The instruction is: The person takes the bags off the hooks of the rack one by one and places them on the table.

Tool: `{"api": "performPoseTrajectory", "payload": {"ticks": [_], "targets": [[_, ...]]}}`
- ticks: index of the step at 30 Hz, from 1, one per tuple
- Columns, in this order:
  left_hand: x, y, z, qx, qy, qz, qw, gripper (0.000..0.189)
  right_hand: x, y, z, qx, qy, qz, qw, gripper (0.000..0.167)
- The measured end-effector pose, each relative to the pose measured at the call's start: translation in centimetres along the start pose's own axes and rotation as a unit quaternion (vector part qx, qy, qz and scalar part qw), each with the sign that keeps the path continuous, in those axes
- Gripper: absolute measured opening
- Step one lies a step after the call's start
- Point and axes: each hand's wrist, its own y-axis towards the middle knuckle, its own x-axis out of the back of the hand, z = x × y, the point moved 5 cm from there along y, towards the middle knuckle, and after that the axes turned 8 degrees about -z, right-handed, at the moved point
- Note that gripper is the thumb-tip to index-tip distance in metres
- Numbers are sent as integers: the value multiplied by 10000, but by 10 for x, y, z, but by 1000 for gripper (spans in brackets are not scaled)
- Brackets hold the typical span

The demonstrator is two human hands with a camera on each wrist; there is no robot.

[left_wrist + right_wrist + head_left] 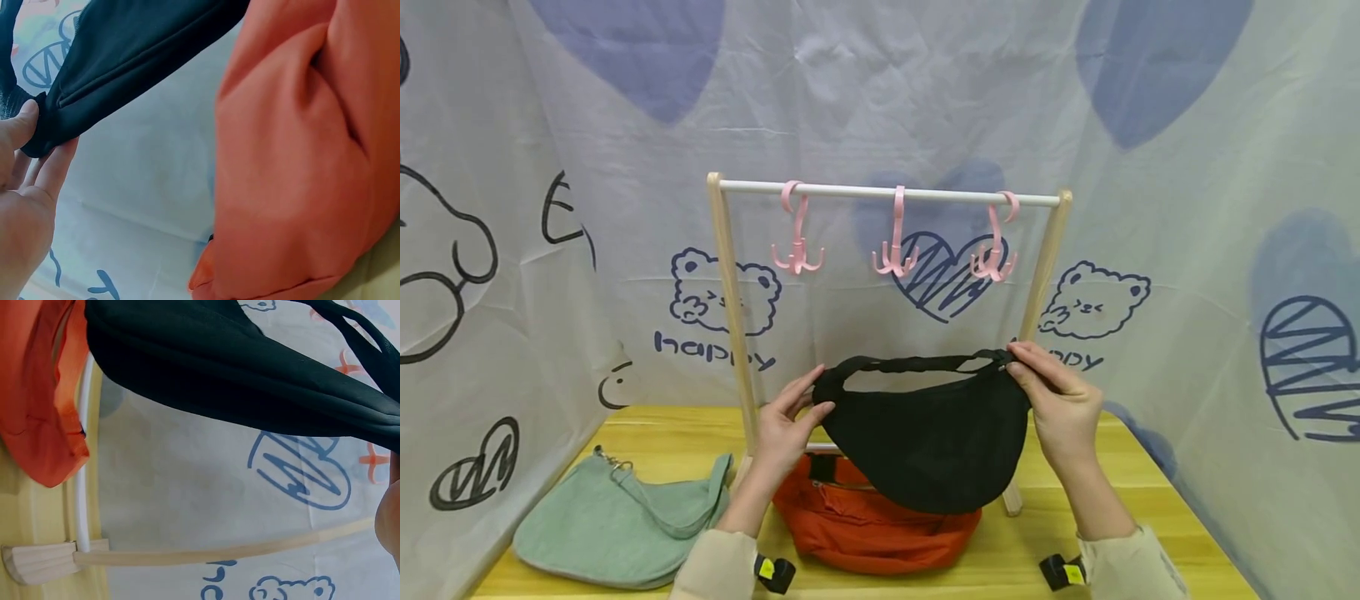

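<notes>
A black shoulder bag [932, 442] hangs stretched between both hands in front of the rack, its strap [917, 364] running along the top. My left hand [792, 421] pinches its left end, thumb in front and fingers behind, as the left wrist view shows too. At the opposite end my right hand [1060, 400] pinches the corner where strap and bag meet. Behind and below the black bag, an orange-red bag [880, 542] lies on the table, partly covered by it in the head view. Left of my left forearm lies a sage-green shoulder bag [602, 525].
A rack with wooden posts [733, 308] and a white top rod [850, 190] stands on the wooden table [1150, 533]. Three pink hooks hang from the rod: a left hook [798, 250], a middle hook [897, 250] and a right hook [994, 254]. Printed cloth [887, 83] encloses the table.
</notes>
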Motion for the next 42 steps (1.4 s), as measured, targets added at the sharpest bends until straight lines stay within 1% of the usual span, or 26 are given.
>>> {"api": "performPoseTrajectory", "payload": {"ticks": [5,10,14,19,22,26,30,34,38,42], "targets": [[4,2,-4,37,56,-116,9999,50,4,-2,-3,26,-92,21,10000,25],[7,6,-11,-157,134,-137,9997,48,8,-3,-6,17,-158,64,9999,24],[8,9,-17,-325,298,-65,9990,48,14,-4,-8,-7,-309,62,9995,25],[8,12,-26,-321,601,98,9976,48,24,-6,-13,51,-502,27,9987,26],[7,12,-31,-341,698,186,9968,47,31,-7,-15,-12,-796,-36,9968,25],[3,12,-37,-430,712,290,9961,46,41,-9,-17,-225,-1242,-143,9919,23],[-4,11,-44,-462,692,415,9957,45,50,-10,-18,-364,-1383,-212,9895,23],[-13,9,-47,-387,700,489,9956,45,59,-10,-18,-438,-1528,-302,9868,24],[-22,6,-48,-296,757,454,9957,45,68,-10,-19,-489,-1756,-411,9824,24],[-32,3,-48,-154,693,467,9964,44,78,-9,-19,-608,-1826,-518,9799,24]]}}
